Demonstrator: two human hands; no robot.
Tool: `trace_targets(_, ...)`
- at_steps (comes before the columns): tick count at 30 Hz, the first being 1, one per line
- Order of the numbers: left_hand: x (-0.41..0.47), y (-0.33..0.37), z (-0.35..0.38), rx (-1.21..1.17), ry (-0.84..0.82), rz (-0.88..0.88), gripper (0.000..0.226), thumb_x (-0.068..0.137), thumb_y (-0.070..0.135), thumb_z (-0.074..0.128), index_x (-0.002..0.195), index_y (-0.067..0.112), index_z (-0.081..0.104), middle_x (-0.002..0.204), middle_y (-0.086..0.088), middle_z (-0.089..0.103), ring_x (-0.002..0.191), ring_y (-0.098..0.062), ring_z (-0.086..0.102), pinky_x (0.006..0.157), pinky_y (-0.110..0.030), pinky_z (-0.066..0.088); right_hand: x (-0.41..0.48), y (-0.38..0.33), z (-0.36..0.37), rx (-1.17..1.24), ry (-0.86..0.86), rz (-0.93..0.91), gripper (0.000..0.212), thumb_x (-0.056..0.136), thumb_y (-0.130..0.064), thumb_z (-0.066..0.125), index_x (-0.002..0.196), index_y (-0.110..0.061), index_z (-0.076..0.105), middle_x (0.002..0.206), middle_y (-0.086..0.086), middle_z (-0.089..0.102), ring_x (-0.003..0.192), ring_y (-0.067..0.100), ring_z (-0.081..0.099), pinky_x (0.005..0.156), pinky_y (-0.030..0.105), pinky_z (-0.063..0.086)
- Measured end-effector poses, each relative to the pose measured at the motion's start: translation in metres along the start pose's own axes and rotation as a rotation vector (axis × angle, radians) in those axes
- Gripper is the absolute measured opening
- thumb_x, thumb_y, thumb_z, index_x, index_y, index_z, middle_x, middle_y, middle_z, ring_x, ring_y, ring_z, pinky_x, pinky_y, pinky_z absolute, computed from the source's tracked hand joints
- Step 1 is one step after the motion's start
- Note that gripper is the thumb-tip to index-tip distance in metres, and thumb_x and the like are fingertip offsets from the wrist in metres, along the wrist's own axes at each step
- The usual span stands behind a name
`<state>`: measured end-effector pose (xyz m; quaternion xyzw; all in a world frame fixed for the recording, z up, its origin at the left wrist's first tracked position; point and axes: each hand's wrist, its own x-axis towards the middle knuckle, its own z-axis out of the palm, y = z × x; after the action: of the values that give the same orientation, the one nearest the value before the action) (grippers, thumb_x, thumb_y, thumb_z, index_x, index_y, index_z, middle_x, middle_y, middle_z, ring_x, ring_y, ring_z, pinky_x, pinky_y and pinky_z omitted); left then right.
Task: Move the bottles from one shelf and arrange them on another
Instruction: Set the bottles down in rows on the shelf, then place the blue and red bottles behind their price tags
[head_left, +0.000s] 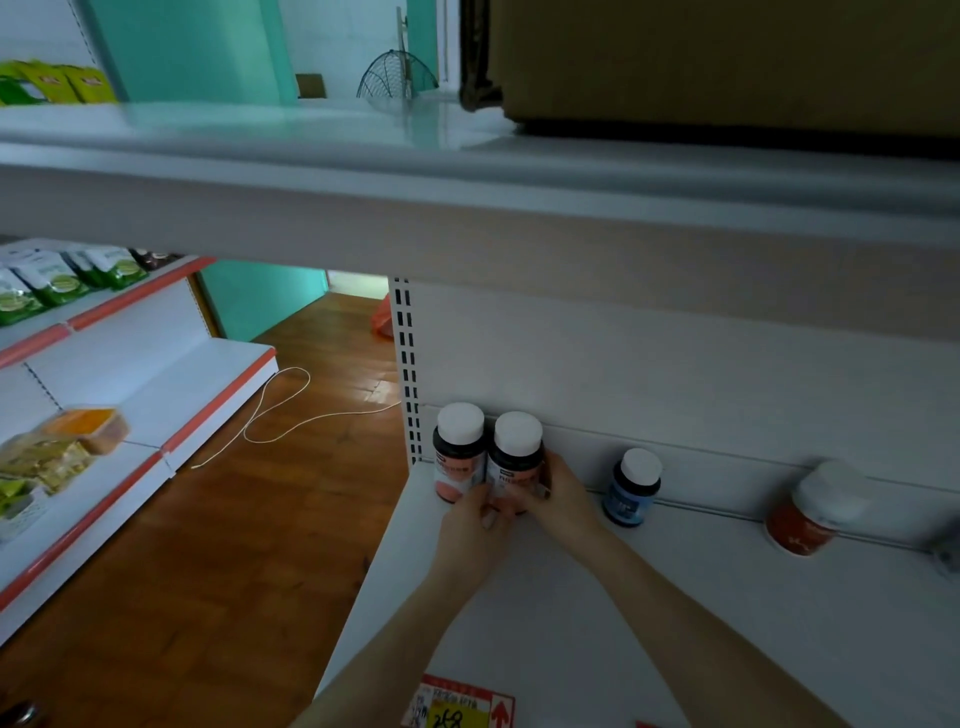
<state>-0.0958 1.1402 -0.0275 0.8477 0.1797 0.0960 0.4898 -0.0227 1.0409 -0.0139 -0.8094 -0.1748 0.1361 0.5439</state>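
Note:
Two dark bottles with white caps and pink labels stand side by side at the back left corner of a white shelf (649, 613). The left bottle (458, 452) stands free against the upright. Both my hands hold the right bottle (515, 457): my left hand (475, 530) pinches its lower front and my right hand (561, 501) wraps its right side. A blue-labelled bottle (631, 488) stands upright further right by the back panel. At the far right stands a red-labelled bottle (813, 512), blurred.
The shelf above (467, 228) overhangs close over the bottles. A price tag (457, 706) sits on the shelf's front edge. To the left is wooden floor with a white cord (280, 410) and another rack (104, 415) holding packaged goods.

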Motion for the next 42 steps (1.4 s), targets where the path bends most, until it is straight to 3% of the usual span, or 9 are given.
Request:
trace_targets(6, -0.019, 0.005, -0.016, 0.017, 0.000, 0.016, 0.008, 0.091, 0.016, 0.047, 0.091, 0.011, 0.053, 0.078, -0.001, 0.057, 0.076, -0.017, 0.052, 0.056, -0.014, 0.035, -0.030, -0.004, -0.006, -0.069, 0.079, 0.115, 0.065, 0.087, -0.028, 0.060, 0.139, -0.003, 0.029, 0.141, 0.014, 0.041, 0.129, 0.024, 0.041, 0.100, 0.029, 0.036)
trace_targets(9, -0.036, 0.016, -0.018, -0.005, -0.028, 0.063, 0.021, 0.092, 0.020, 0.047, 0.108, 0.010, 0.056, 0.095, -0.008, 0.065, 0.084, -0.020, 0.057, 0.071, -0.022, 0.039, -0.060, -0.004, -0.014, -0.034, 0.162, 0.147, 0.060, 0.090, -0.022, 0.057, 0.139, -0.004, 0.030, 0.144, 0.013, 0.039, 0.132, 0.022, 0.040, 0.103, 0.025, 0.032)
trace_targets(14, -0.065, 0.049, 0.002, 0.019, -0.119, 0.190, 0.030, 0.094, 0.018, 0.044, 0.117, 0.003, 0.055, 0.097, -0.003, 0.059, 0.090, -0.015, 0.054, 0.068, -0.012, 0.030, -0.119, -0.003, -0.047, -0.049, 0.339, 0.182, 0.049, 0.090, -0.023, 0.057, 0.133, -0.005, 0.041, 0.139, 0.012, 0.047, 0.127, 0.020, 0.046, 0.100, 0.020, 0.033)
trace_targets(17, -0.084, 0.079, 0.031, -0.002, -0.195, 0.289, 0.016, 0.094, 0.018, 0.043, 0.102, 0.023, 0.057, 0.089, 0.016, 0.051, 0.087, -0.007, 0.051, 0.076, -0.007, 0.032, -0.157, -0.002, -0.083, -0.057, 0.446, 0.225, 0.051, 0.088, -0.023, 0.059, 0.132, -0.003, 0.043, 0.136, 0.012, 0.050, 0.123, 0.022, 0.050, 0.103, 0.027, 0.037)
trace_targets(22, -0.130, 0.138, 0.103, 0.041, -0.372, 0.363, 0.039, 0.096, 0.025, 0.039, 0.130, 0.009, 0.045, 0.137, -0.007, 0.049, 0.127, -0.021, 0.044, 0.096, -0.018, 0.027, -0.238, 0.015, -0.171, -0.153, 0.681, 0.282, 0.041, 0.086, -0.021, 0.062, 0.118, 0.002, 0.054, 0.120, 0.017, 0.060, 0.113, 0.029, 0.057, 0.096, 0.031, 0.041)
trace_targets(27, -0.185, 0.210, 0.198, -0.068, -0.480, 0.501, 0.019, 0.089, 0.023, 0.050, 0.102, 0.014, 0.062, 0.119, -0.019, 0.062, 0.113, -0.029, 0.057, 0.080, -0.021, 0.034, -0.329, 0.042, -0.273, -0.161, 0.851, 0.312, 0.043, 0.084, -0.015, 0.064, 0.121, 0.004, 0.053, 0.121, 0.021, 0.060, 0.113, 0.029, 0.058, 0.101, 0.035, 0.042)
trace_targets(31, -0.242, 0.269, 0.289, -0.171, -0.616, 0.498, 0.033, 0.090, 0.009, 0.051, 0.120, -0.004, 0.053, 0.124, -0.022, 0.059, 0.112, -0.026, 0.057, 0.086, -0.016, 0.034, -0.406, 0.062, -0.360, -0.177, 0.976, 0.321, 0.040, 0.085, -0.014, 0.063, 0.119, 0.004, 0.053, 0.120, 0.021, 0.060, 0.112, 0.029, 0.057, 0.098, 0.033, 0.042)
trace_targets(36, -0.312, 0.330, 0.377, -0.222, -0.718, 0.553, 0.034, 0.090, 0.013, 0.052, 0.120, -0.001, 0.053, 0.122, -0.018, 0.060, 0.105, -0.015, 0.055, 0.088, -0.018, 0.034, -0.486, 0.089, -0.449, -0.152, 1.083, 0.353, 0.042, 0.086, -0.020, 0.062, 0.121, 0.000, 0.053, 0.119, 0.016, 0.060, 0.111, 0.026, 0.056, 0.098, 0.033, 0.043)
trace_targets(42, -0.348, 0.383, 0.462, -0.216, -0.780, 0.559, 0.034, 0.089, 0.015, 0.053, 0.120, -0.001, 0.054, 0.121, -0.018, 0.060, 0.113, -0.026, 0.056, 0.089, -0.022, 0.035, -0.538, 0.126, -0.528, -0.132, 1.187, 0.366, 0.040, 0.086, -0.020, 0.062, 0.120, -0.001, 0.053, 0.120, 0.013, 0.060, 0.109, 0.020, 0.055, 0.097, 0.031, 0.043)
